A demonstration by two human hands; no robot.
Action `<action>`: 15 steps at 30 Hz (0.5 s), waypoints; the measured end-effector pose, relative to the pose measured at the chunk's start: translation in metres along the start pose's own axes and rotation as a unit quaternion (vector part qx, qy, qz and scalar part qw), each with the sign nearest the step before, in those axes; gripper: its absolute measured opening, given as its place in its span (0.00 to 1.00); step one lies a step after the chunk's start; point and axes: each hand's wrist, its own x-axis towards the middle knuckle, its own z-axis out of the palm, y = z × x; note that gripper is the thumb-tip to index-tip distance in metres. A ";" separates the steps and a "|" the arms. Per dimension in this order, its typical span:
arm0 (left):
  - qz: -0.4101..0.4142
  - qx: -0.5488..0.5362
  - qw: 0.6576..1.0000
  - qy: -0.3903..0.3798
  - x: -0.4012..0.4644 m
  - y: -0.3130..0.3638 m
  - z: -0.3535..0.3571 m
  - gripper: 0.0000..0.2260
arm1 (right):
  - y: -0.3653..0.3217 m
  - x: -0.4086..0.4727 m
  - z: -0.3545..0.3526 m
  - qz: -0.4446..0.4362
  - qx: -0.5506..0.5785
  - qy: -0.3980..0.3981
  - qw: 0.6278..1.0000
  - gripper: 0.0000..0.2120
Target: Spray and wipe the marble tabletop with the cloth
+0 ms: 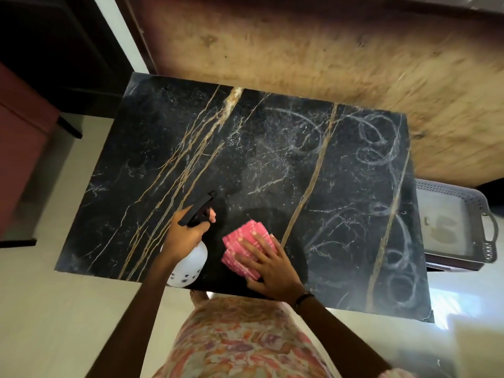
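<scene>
The black marble tabletop [169, 137] with gold veins fills the middle of the view. White looping smears and fine droplets cover its right half. My left hand [185, 234] grips a white spray bottle [189, 266] by its black trigger head, nozzle pointing toward the far right, over the near edge. A folded pink cloth [245, 238] lies on the marble near the front edge. My right hand [268, 264] rests flat on the cloth, fingers spread.
A wooden panel [327, 55] stands beyond the far edge of the table. A grey perforated tray [458, 222] with handles sits low at the right. Dark red furniture [19, 148] stands at the left. Pale floor tiles surround the table.
</scene>
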 end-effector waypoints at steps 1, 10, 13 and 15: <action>-0.004 0.000 1.000 0.001 0.001 0.001 0.001 0.08 | 0.013 -0.012 0.001 -0.005 -0.009 0.006 1.000 0.31; -0.011 0.001 1.000 0.006 0.010 0.012 0.006 0.09 | 0.061 0.083 -0.036 0.197 0.043 0.012 0.979 0.33; -0.016 -0.007 1.000 0.003 0.013 0.014 0.006 0.06 | 0.029 0.117 -0.033 0.151 0.049 0.018 0.987 0.33; -0.020 -0.007 1.000 0.000 0.016 0.015 0.006 0.08 | 0.008 0.111 -0.029 0.067 0.033 0.009 0.997 0.32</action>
